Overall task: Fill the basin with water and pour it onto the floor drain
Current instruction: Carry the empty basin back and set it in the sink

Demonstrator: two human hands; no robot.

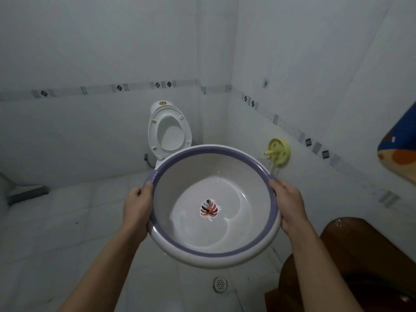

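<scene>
A round white basin point(180, 176) with a purple rim and a leaf picture on its bottom hangs in mid-air in front of me. A shallow layer of water lies in its bottom. My left hand point(137, 208) grips the left rim and my right hand point(289, 203) grips the right rim. The round metal floor drain point(220, 284) sits in the white tiled floor just below the basin's near edge, uncovered and in plain sight.
A white toilet point(168, 131) with its seat raised stands against the far wall behind the basin. A yellow round fitting point(279, 152) is fixed to the right wall. A wet brown container point(360, 255) stands at the lower right. A blue and orange cloth point(400, 143) hangs at the right edge.
</scene>
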